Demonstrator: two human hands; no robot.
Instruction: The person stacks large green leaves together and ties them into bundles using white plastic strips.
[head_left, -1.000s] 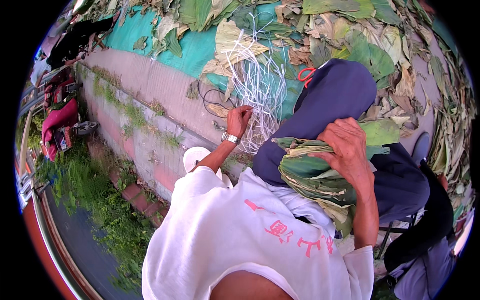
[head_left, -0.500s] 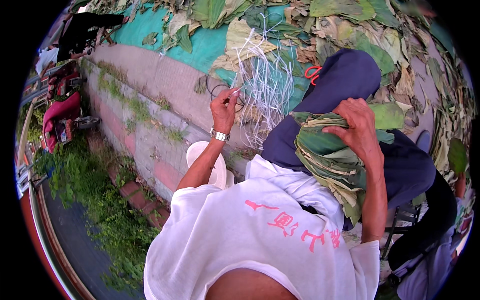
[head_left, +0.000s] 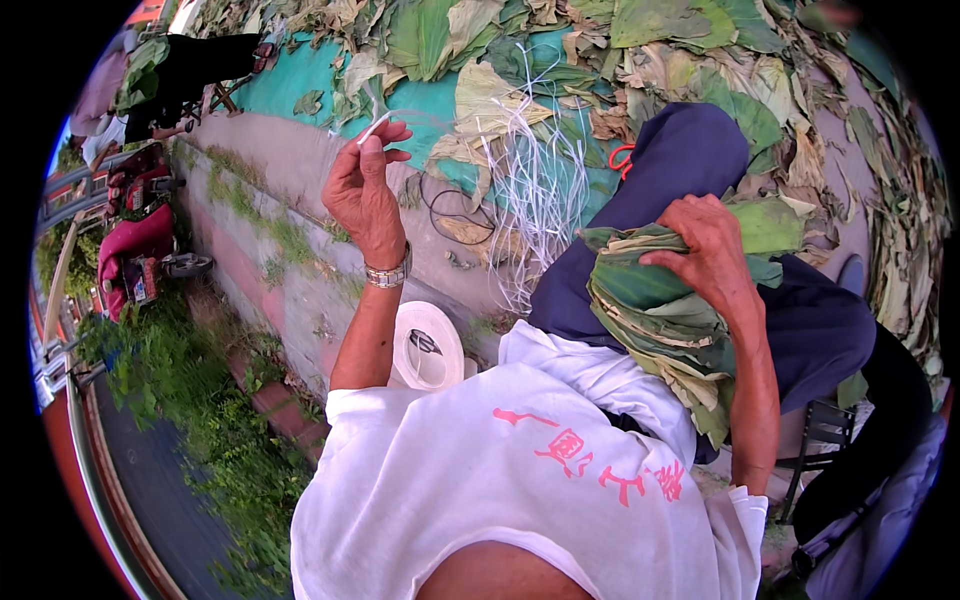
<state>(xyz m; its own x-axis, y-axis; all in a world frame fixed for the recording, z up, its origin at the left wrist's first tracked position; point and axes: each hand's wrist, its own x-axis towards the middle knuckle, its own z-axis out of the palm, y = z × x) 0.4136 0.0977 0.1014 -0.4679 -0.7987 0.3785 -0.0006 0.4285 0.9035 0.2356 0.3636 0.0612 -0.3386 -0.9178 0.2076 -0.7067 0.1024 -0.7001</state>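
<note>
Pinched between the thumb and fingers of my left hand (head_left: 368, 200) is a white plastic strip (head_left: 375, 128), raised out to the left with part of it trailing as a blur. A tangle of similar white strips (head_left: 540, 200) lies beside my left knee. My right hand (head_left: 705, 240) grips a folded bundle of large dried green leaves (head_left: 648, 295) on my lap. Its thumb presses on top, and its other fingers are partly hidden behind the leaves.
Loose dried leaves (head_left: 690, 30) cover the teal sheet (head_left: 420, 92) and ground ahead. A white roll (head_left: 450, 345) stands by my left side, near a black cord loop (head_left: 462, 215). At right is a person's dark-clothed leg (head_left: 885, 430). Parked vehicles (head_left: 140, 240) and greenery (head_left: 190, 400) are at left.
My left hand has moved left and forward, drawing the white strip away from the tangle. The right hand and leaf bundle have stayed nearly still.
</note>
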